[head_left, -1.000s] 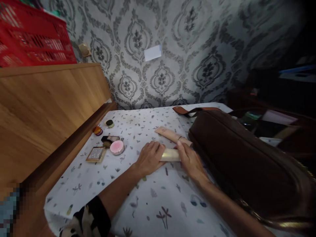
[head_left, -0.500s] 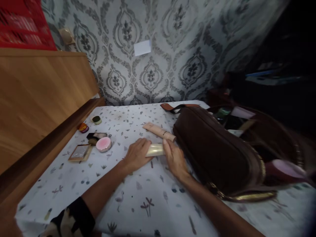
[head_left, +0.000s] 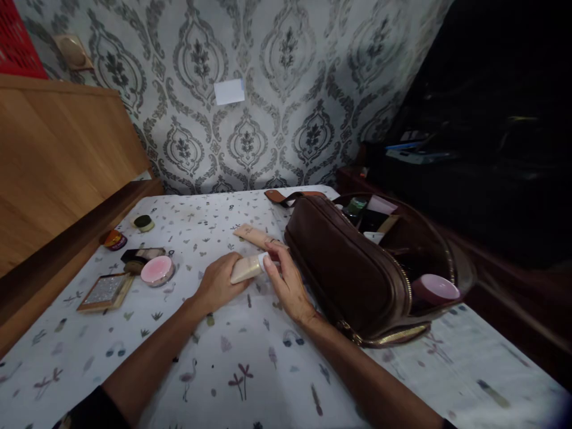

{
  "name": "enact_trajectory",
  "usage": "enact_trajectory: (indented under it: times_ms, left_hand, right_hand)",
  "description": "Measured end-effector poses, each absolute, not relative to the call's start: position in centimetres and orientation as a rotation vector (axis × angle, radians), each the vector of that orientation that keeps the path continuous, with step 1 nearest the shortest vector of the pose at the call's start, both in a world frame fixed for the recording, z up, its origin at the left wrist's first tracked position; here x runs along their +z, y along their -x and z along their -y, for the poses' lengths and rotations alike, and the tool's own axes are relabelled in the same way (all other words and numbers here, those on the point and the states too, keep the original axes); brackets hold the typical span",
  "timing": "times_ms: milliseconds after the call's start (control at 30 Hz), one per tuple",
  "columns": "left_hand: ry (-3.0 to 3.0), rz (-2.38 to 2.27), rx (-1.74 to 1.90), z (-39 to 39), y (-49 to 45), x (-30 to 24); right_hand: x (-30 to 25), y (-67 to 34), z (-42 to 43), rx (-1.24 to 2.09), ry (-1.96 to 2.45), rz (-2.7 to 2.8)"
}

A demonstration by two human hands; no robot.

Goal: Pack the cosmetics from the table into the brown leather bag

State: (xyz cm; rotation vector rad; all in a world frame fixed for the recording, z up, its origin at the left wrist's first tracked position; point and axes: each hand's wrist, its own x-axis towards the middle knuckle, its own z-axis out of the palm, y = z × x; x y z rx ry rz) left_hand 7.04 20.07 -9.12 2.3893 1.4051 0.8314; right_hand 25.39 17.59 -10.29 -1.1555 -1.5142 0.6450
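My left hand (head_left: 221,277) is closed around a small pale beige cosmetic tube (head_left: 245,269) with a white cap (head_left: 263,261) pointing right. At that cap, my right hand (head_left: 288,283) has its thumb and fingers apart, the thumb tip at or against the cap's end. Behind my hands, a peach-coloured tube (head_left: 254,235) lies on the patterned white cloth (head_left: 243,345), its right end partly hidden by my right fingers. A dark brown cosmetic bag (head_left: 339,256) sits just right of my right hand, unzipped.
Left on the cloth are a pink round compact (head_left: 157,271), a glittery square palette (head_left: 106,292), a dark flat case (head_left: 143,255), an orange-and-purple jar (head_left: 115,239) and a dark-lidded jar (head_left: 143,223). A pink cup-like item (head_left: 437,288) and other cosmetics fill the bag. A wooden panel (head_left: 67,131) borders the left.
The view has swung right, so everything sits further left. My right fingers have loosened and spread from the tube's end, baring the white cap. My left hand keeps hold of the tube.
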Motion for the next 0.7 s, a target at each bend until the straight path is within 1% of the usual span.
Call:
enact_trajectory:
  times_ms: [167, 400, 700]
  left_hand:
    - [-2.426, -1.401, 0.87, -20.3, -6.9, -9.5]
    - [-2.551, -1.302, 0.8, -20.2, -6.8, -9.9]
    - [-2.612, -1.385, 0.83, -20.4, -6.7, -10.2]
  right_hand:
    - [-10.2, -25.5, -18.1, 0.799, 1.181, 1.445]
    - [-9.8, -26.1, -18.2, 0.692, 1.343, 1.457]
    - [-9.7, -25.7, -18.0, 0.807, 1.244, 1.419]
